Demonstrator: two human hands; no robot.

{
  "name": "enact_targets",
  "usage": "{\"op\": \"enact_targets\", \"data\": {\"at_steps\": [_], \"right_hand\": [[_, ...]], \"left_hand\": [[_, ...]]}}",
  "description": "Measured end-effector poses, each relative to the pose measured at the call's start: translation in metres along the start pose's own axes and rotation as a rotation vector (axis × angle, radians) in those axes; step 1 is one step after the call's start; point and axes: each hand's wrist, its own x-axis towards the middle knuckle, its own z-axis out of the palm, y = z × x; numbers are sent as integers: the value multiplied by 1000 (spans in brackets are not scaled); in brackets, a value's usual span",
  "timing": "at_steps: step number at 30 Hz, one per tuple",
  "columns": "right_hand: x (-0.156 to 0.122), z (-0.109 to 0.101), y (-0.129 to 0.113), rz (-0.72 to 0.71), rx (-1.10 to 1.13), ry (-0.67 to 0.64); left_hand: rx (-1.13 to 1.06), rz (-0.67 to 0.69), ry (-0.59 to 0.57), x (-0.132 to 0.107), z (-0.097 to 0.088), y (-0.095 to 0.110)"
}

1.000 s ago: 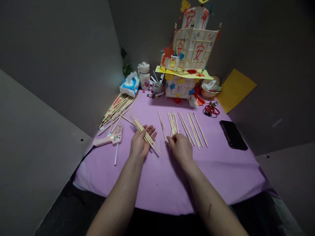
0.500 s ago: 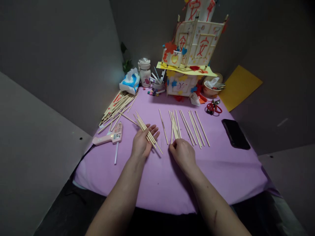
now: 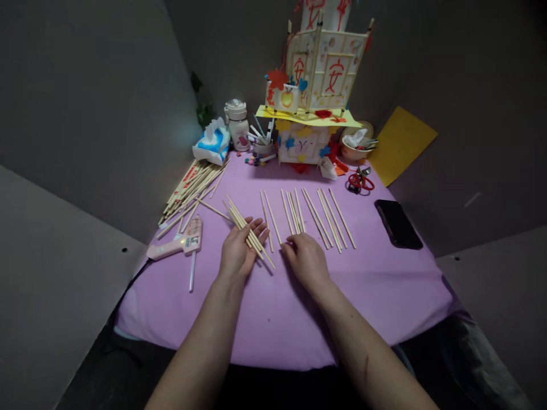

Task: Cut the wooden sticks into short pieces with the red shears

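Note:
My left hand (image 3: pixel 239 250) is turned palm up, with its thumb closed over a bundle of thin wooden sticks (image 3: pixel 248 228) that slant across the palm. My right hand (image 3: pixel 306 259) rests low over the cloth, thumb and index finger pinched at the near end of a single wooden stick (image 3: pixel 272 216). This stick lies close beside another one to its left. Further sticks (image 3: pixel 327 219) are spread in a loose row to the right, pointing away from me. The near ends of some are hidden behind my right hand.
A pink glue gun (image 3: pixel 179 245) and a pile of sticks (image 3: pixel 194 185) lie at left. Behind stand a tissue pack (image 3: pixel 212 145), a jar (image 3: pixel 237 128), a pen cup (image 3: pixel 262 147) and a decorated paper-and-stick tower (image 3: pixel 303 142). Red-handled scissors (image 3: pixel 360 182) and a phone (image 3: pixel 398 224) are at right.
My right hand has shifted a stick leftward, away from the clustered ones and next to the leftmost stick. The left hand still holds its bundle. The whole view has shifted slightly.

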Motion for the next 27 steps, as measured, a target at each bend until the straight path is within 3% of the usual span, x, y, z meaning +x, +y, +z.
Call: {"op": "enact_targets", "data": {"at_steps": [4,8,16,21,27], "right_hand": [[1,-20,32,114,75,188],[1,-27,49,147,70,174],[-3,-12,17,60,-90,-32],[-6,-3,10,99,-206,-35],[-4,-11,13,240,92,18]], "left_hand": [[8,-8,6,0,0,0],[16,-26,7,-1,0,1],[22,-28,5,-2,2,1],[15,-32,20,-4,5,2],[15,-35,18,-4,4,1]]}}
